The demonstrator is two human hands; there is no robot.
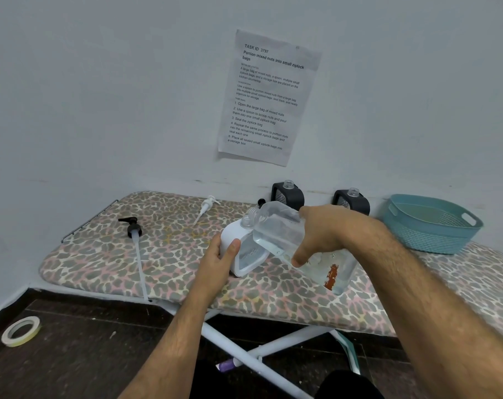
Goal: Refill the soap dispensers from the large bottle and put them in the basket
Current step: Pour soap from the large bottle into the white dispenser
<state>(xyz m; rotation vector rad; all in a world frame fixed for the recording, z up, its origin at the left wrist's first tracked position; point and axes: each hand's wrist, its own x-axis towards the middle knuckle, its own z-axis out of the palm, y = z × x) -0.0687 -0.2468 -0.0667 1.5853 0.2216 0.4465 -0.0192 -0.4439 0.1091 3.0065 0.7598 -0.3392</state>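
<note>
My right hand (pixel 328 234) grips the large clear bottle (pixel 285 234) and holds it tilted, its mouth over the open neck of a white soap dispenser (pixel 244 254). My left hand (pixel 218 254) holds that white dispenser upright on the leopard-print board (pixel 158 254). Clear liquid fills the lower part of the tilted bottle. Two black dispensers (pixel 287 194) (pixel 352 201) stand open-necked by the wall. A black pump (pixel 132 226) and a white pump (pixel 207 207) lie loose on the board. The teal basket (pixel 431 226) sits at the right, nothing visible inside it.
The board is an ironing board on white crossed legs (pixel 253 355) over a dark floor. A roll of tape (pixel 21 331) lies on the floor at the left. A printed sheet (pixel 267 96) hangs on the wall behind.
</note>
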